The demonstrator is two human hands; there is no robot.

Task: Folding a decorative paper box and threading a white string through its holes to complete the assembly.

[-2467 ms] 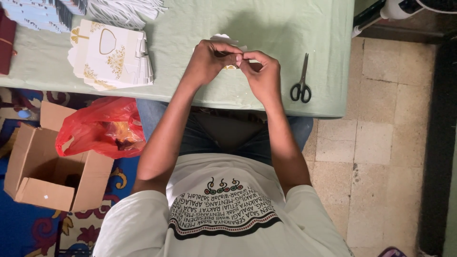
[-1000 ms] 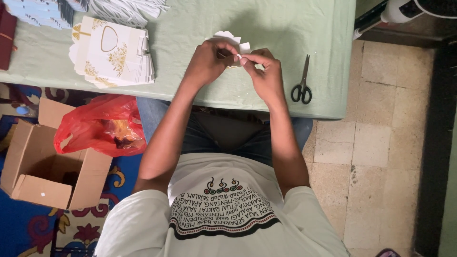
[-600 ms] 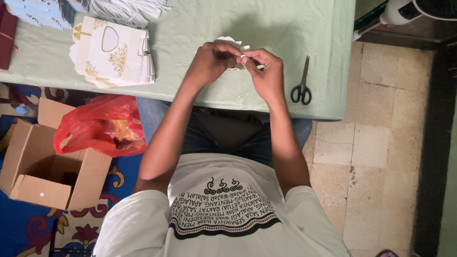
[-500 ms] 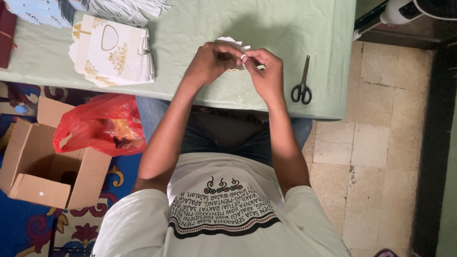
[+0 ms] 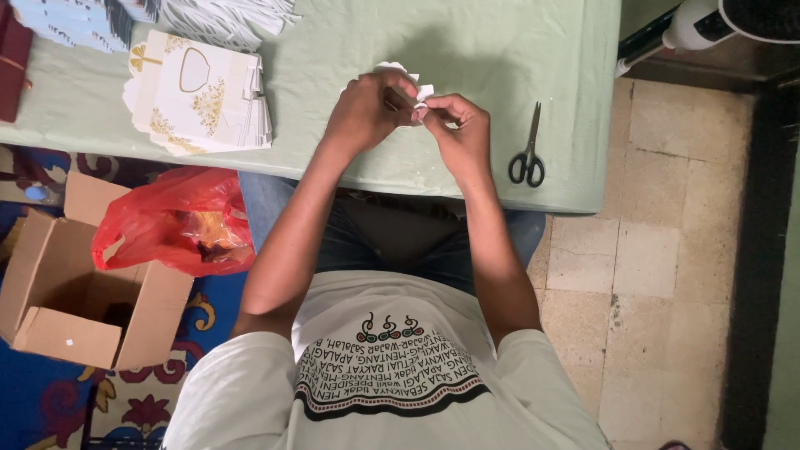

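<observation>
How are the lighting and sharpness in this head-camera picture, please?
Head view: soft, even light, no glare; the hands cast a faint shadow on the pale green tablecloth; the black-handled scissors are sharp; the small white paper piece between both hands is mostly hidden.

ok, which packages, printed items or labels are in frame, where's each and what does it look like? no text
Stack of printed cards: table, upper left; cream, scalloped edges, gold ornament.
Fanned white sheets: top edge, behind the cards.
Pale blue printed sheets: top left corner.
Cardboard box: floor, lower left; brown, flaps open.
Red plastic bag: against the box, crumpled.
Small white scalloped paper piece: in the grip of left hand and right hand.
</observation>
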